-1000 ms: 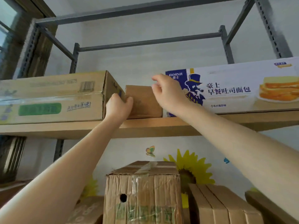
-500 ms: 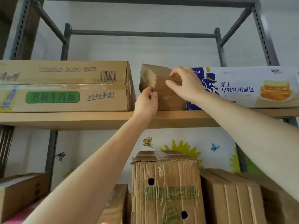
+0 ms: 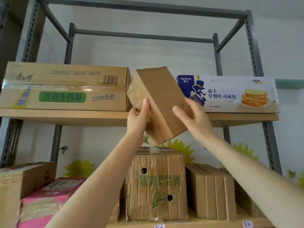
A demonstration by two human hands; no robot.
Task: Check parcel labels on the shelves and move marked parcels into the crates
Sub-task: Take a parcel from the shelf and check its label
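A plain brown cardboard parcel [image 3: 160,99] is held tilted in the air in front of the top shelf [image 3: 62,116]. My left hand [image 3: 139,118] grips its left lower side, thumb up against the taped face. My right hand [image 3: 191,116] holds its right side, with the fingers behind the box. No label shows on the faces turned toward me. No crate is in view.
A wide noodle carton [image 3: 65,87] lies on the top shelf at left, a white bread box [image 3: 230,94] at right. Below stand a taped box with holes [image 3: 157,183], upright flat cartons [image 3: 212,191], a pink package [image 3: 47,199] and a brown box [image 3: 21,180].
Both hands have pulled the brown parcel off the top shelf and toward me, and tilted it. The view has tipped downward, showing more of the lower shelf.
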